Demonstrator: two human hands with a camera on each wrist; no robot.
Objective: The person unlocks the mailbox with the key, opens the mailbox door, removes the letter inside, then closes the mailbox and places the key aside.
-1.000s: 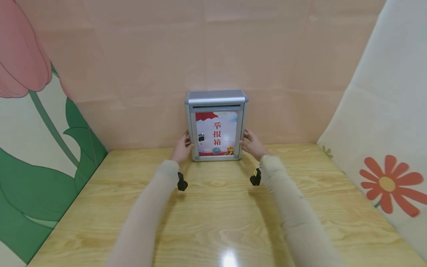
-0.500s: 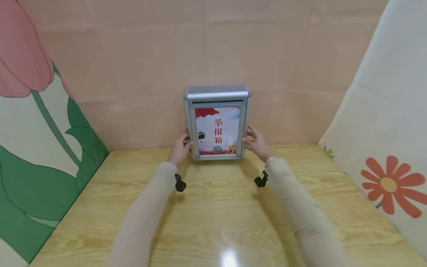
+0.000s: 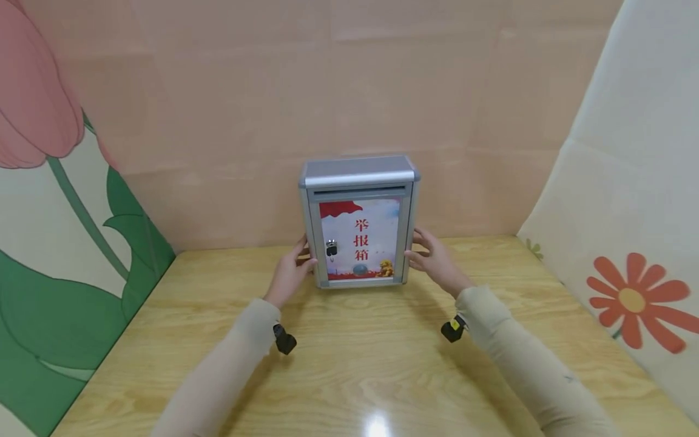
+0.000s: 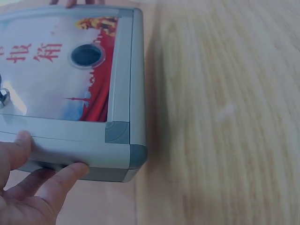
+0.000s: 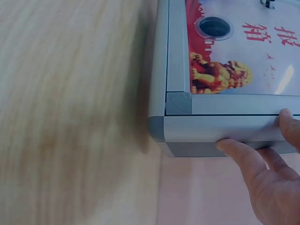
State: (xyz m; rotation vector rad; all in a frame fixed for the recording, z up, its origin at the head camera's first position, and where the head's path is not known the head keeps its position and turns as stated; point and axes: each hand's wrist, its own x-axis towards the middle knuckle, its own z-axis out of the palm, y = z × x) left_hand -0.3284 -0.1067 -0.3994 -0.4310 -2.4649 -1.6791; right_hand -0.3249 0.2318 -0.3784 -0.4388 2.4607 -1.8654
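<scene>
A silver-framed report box (image 3: 367,209) stands upright between both hands in the head view, with a slot near its top and red characters on its white front panel. On the panel's left side is a small lock (image 3: 331,247). My left hand (image 3: 289,273) grips the box's left side low down; in the left wrist view its thumb (image 4: 21,143) lies along the front edge and the fingers reach the side face. Opposite it, my right hand (image 3: 437,264) grips the right side the same way. A round window (image 5: 214,28) shows low on the panel in the right wrist view.
The wood-grain table (image 3: 349,358) runs beneath and in front of the box. Behind it rises a plain pinkish backdrop (image 3: 229,121). A tulip-printed sheet (image 3: 43,230) borders the left side, and a flower-printed sheet (image 3: 633,182) the right.
The box has come toward me and lower in the view, now looking larger, with both hands still on its sides. Both forearms have drawn back and spread apart.
</scene>
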